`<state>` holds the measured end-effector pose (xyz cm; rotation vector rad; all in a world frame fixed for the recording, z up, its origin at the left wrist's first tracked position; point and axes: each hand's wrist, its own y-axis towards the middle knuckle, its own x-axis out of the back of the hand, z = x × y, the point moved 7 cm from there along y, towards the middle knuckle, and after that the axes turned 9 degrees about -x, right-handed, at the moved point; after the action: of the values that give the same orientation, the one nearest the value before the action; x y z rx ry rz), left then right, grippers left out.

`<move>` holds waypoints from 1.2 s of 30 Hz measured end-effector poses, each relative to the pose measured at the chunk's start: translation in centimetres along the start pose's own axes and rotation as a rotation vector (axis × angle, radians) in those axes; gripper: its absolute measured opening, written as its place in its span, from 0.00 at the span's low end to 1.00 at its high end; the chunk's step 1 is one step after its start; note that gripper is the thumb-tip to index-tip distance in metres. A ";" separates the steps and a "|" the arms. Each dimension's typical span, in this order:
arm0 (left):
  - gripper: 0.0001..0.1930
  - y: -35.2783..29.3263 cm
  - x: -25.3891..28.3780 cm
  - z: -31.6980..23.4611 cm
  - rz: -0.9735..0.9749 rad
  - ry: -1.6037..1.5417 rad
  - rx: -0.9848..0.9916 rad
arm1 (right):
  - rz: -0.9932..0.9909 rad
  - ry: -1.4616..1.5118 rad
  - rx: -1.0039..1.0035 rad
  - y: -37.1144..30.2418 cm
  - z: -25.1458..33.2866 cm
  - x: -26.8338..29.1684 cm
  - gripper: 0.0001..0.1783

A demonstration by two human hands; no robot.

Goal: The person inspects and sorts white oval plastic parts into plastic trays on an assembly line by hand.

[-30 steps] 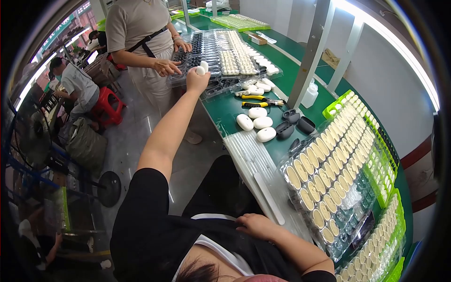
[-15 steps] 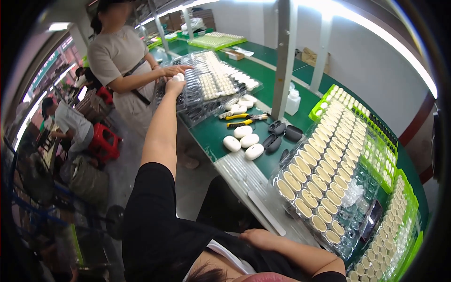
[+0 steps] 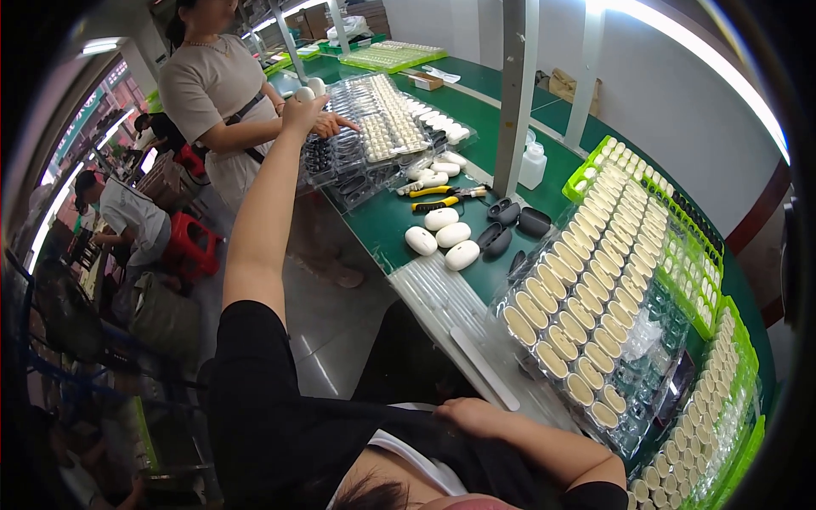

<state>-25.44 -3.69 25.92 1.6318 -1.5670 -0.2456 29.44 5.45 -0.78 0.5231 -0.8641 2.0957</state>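
Observation:
My left hand (image 3: 303,113) is stretched far forward, its fingers closed round a white earbud case (image 3: 316,86) that shows as two rounded white parts. The case is raised beside a clear plastic tray (image 3: 340,144) and in front of a co-worker (image 3: 208,93). The co-worker's pointing hand (image 3: 336,126) is just right of mine, over that tray. Close to my body, my right hand (image 3: 470,415) rests against my dark shirt, its fingers mostly hidden. Several white cases (image 3: 441,219) and black cases (image 3: 503,211) lie on the green bench (image 3: 374,229), beside yellow-handled pliers (image 3: 433,204).
A clear tray (image 3: 544,374) of cream oval parts lies at the right, with green trays (image 3: 712,327) beyond it. A metal post (image 3: 512,102) rises from the bench near a white bottle (image 3: 533,166). Red stools (image 3: 192,246) and seated people are at the left.
My left hand has risen and moved slightly left with the white case, away from the tray. The co-worker's pointing hand has shifted slightly. My right hand stays near my body.

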 end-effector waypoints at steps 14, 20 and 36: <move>0.19 -7.3 -1.2 8.5 0.455 -0.272 0.580 | -0.050 -0.050 0.001 0.2 -0.7 -0.7 0.16; 0.16 -1.6 -5.2 9.6 0.520 -0.244 0.520 | -0.001 -0.078 -0.031 0.9 -1.1 -1.0 0.15; 0.11 -19.5 -6.9 -0.8 0.072 -0.348 -0.063 | -0.081 0.035 0.048 0.6 -0.9 -0.3 0.15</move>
<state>-12.01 0.24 10.59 1.5385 -1.8527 -0.5587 29.06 5.62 -1.82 0.5362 -0.7615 2.0506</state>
